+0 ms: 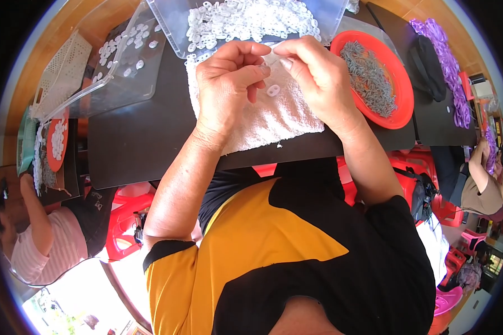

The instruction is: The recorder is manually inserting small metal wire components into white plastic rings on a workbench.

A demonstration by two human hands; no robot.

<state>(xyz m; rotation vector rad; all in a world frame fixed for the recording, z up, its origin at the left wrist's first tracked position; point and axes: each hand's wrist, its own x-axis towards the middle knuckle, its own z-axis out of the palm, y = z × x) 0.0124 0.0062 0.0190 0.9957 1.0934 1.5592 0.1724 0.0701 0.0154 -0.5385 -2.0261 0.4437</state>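
My left hand (226,84) and my right hand (318,75) are raised over a white towel (262,131), fingertips almost meeting. Both are closed in a pinch, thumb against forefinger. Something small and pale shows between the fingertips, too small to name. Just below them a white oval plastic piece (273,90) with two holes lies on the towel. Beyond my hands a clear plastic bin (173,30) holds a heap of similar white pieces (251,22). To the right of my right hand, a red oval basin (405,92) contains many small grey metal parts, perhaps screws (369,78).
A clear tray (134,92) with scattered white pieces stands at the left on the dark table (134,139). Purple cord bundles (439,42) and a black pouch (427,67) lie at the right. Other people (50,240) sit at both sides, among red stools (126,223).
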